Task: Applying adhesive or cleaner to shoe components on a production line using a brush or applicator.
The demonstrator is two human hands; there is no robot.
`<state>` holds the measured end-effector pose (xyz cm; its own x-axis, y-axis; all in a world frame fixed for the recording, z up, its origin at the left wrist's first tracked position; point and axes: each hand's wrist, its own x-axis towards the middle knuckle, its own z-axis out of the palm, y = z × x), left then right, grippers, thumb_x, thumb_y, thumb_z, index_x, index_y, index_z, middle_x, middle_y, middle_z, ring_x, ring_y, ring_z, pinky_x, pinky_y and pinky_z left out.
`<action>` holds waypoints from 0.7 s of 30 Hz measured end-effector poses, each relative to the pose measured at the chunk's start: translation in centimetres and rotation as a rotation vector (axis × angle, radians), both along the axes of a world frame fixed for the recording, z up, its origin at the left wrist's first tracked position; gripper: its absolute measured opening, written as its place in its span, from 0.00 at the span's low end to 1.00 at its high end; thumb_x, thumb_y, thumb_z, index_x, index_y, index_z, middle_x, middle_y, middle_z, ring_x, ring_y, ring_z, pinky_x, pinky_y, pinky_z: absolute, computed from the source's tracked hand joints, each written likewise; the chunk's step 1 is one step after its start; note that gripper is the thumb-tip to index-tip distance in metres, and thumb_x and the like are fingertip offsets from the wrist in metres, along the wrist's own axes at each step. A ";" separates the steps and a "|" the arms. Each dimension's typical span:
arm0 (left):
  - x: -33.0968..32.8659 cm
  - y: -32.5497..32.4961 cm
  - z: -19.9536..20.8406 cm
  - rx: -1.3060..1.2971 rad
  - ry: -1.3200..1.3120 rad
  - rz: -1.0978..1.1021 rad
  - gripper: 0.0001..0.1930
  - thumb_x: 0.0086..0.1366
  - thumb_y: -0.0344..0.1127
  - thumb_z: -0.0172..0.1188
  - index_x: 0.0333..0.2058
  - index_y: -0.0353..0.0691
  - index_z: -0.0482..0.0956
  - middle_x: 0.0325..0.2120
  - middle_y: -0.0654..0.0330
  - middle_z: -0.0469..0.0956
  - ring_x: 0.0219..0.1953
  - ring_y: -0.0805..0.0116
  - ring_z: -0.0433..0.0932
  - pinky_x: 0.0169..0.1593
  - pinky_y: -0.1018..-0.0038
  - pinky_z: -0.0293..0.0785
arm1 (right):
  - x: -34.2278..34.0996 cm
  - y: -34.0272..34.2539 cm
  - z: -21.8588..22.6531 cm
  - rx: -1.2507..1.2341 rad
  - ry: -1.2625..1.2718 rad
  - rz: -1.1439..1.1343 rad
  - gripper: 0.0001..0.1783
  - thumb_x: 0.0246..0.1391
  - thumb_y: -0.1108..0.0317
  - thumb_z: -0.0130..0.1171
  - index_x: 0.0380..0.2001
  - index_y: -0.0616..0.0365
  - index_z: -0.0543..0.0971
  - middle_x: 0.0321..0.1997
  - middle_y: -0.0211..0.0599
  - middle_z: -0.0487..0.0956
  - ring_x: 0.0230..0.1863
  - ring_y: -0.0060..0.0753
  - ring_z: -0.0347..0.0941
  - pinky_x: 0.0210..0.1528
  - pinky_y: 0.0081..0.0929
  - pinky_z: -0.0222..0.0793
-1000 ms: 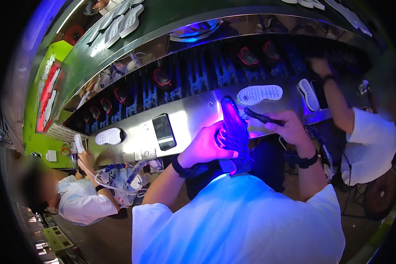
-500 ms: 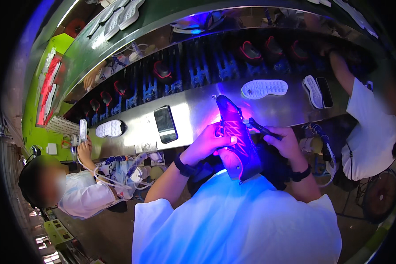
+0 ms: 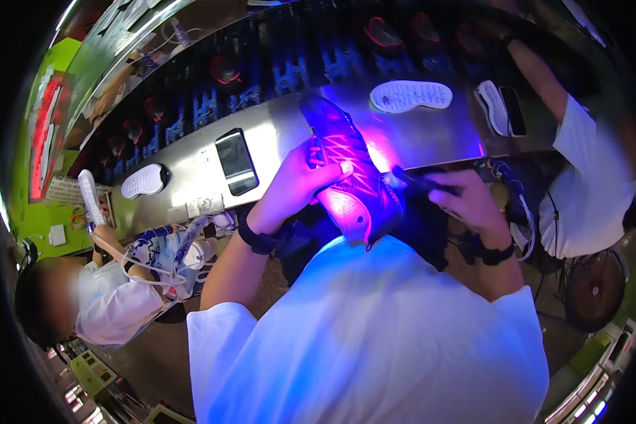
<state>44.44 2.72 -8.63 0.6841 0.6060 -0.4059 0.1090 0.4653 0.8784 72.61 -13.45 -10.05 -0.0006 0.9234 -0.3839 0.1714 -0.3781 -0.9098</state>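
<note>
A dark shoe upper [image 3: 353, 169] with bright pink-red lacing is held over my lap at the bench edge, lit by violet light. Its toe points away from me and its heel end is nearest. My left hand [image 3: 297, 177] is closed around its left side, the thumb pressed on top beside the lacing. In my right hand [image 3: 473, 201] is a dark-handled brush [image 3: 417, 182], its tip at the shoe's right side towards the heel. The brush and fingers are slightly blurred; whether the bristles touch the shoe I cannot tell.
On the metal bench [image 3: 191, 152] lie a phone [image 3: 237, 162], a white shoe sole [image 3: 411, 96] and another sole [image 3: 143, 181]. A dark rack [image 3: 290, 71] beyond carries several shoe uppers. Co-workers sit at left and right; the left one holds a sole [image 3: 90, 196]. A fan [image 3: 595, 290] stands at right.
The brush has moved down the shoe's right side, from around the middle towards the heel. The shoe stays in my left hand. My view has shifted, so the bench appears higher and further left.
</note>
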 end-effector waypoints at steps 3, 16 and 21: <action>1.0 -0.2 0.6 -0.074 0.005 -0.022 0.28 0.61 0.33 0.68 0.56 0.31 0.69 0.45 0.56 0.80 0.45 0.69 0.81 0.50 0.71 0.78 | 0.4 0.6 -1.6 0.034 0.123 -0.043 0.19 0.54 0.71 0.68 0.49 0.64 0.82 0.42 0.34 0.83 0.43 0.24 0.76 0.50 0.25 0.71; 5.1 -0.3 -0.9 -0.033 0.098 -0.026 0.20 0.63 0.35 0.67 0.51 0.33 0.74 0.41 0.60 0.81 0.40 0.74 0.81 0.42 0.76 0.78 | 4.3 -1.5 -2.0 0.044 -0.057 -0.045 0.18 0.53 0.70 0.68 0.48 0.61 0.83 0.40 0.33 0.85 0.41 0.21 0.77 0.48 0.23 0.71; 4.5 0.8 -1.9 -0.177 0.127 -0.074 0.18 0.65 0.38 0.64 0.49 0.34 0.75 0.40 0.60 0.81 0.39 0.73 0.81 0.43 0.76 0.78 | 5.7 -2.0 -0.8 0.005 -0.063 -0.020 0.18 0.52 0.71 0.69 0.47 0.62 0.83 0.38 0.34 0.86 0.40 0.21 0.77 0.47 0.23 0.71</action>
